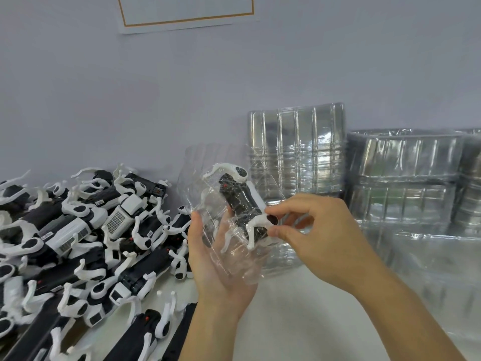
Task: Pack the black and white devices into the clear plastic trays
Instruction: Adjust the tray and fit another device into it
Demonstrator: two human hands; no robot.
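Note:
A clear plastic tray [208,194] is held up above the table, cradled from below by my left hand [216,267], whose thumb and fingers curl round its lower part. Inside the tray lies a black and white device [240,201], tilted with one white arm at the top and another at the bottom. My right hand [315,235] pinches the device's lower white arm at its black pad, between thumb and forefinger. A big heap of loose black and white devices [78,246] covers the table to the left.
Stacks of clear plastic trays [296,152] lean against the grey wall behind my hands, with more clear tray stacks [406,178] at the right. White tabletop [299,321] shows below my hands. A framed sheet [184,11] hangs on the wall.

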